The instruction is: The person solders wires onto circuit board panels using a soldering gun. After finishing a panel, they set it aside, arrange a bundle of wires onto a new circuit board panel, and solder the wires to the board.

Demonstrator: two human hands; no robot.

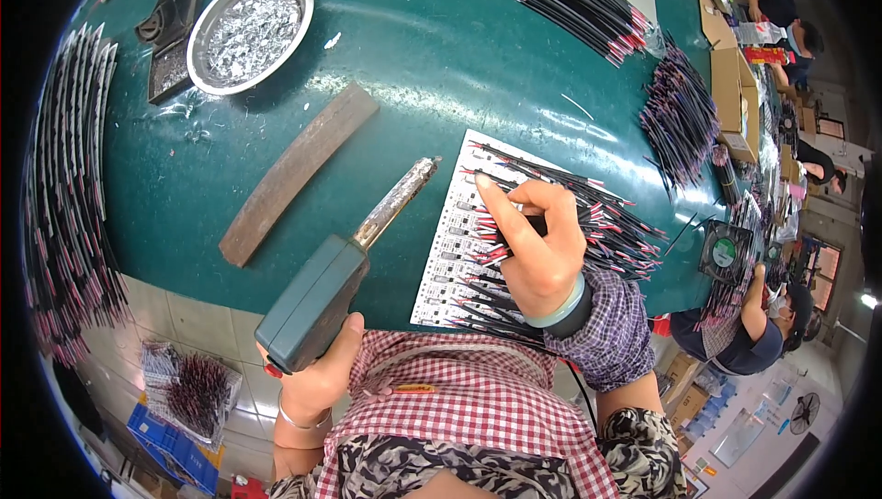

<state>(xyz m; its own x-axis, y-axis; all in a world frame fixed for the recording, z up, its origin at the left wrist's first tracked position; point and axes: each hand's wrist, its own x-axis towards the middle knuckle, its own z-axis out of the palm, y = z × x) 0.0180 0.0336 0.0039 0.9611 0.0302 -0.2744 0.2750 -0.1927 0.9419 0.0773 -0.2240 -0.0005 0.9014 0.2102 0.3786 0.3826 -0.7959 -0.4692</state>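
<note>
My left hand point(323, 372) is wrapped round the grip of a dark green soldering gun point(314, 301). Its long metal barrel slants up to the right, and the tip stays a little left of a white panel of small circuit boards point(432, 283). Over that panel is my right hand point(547, 255), its fingers bent round thin black wires and the index finger reaching to the panel's upper part. Black wires with red and white ends point(620, 232) spread rightward from the panel. The fingers hide exactly which wires they grip.
A metal bowl of silvery scraps point(197, 65) and a black soldering-iron stand point(172, 17) are at the far left. A curved brown strip point(299, 173) lies nearer. Wire bundles point(574, 3) sit far right, wired strips point(69, 196) hang at left, and co-workers point(753, 329) are at right.
</note>
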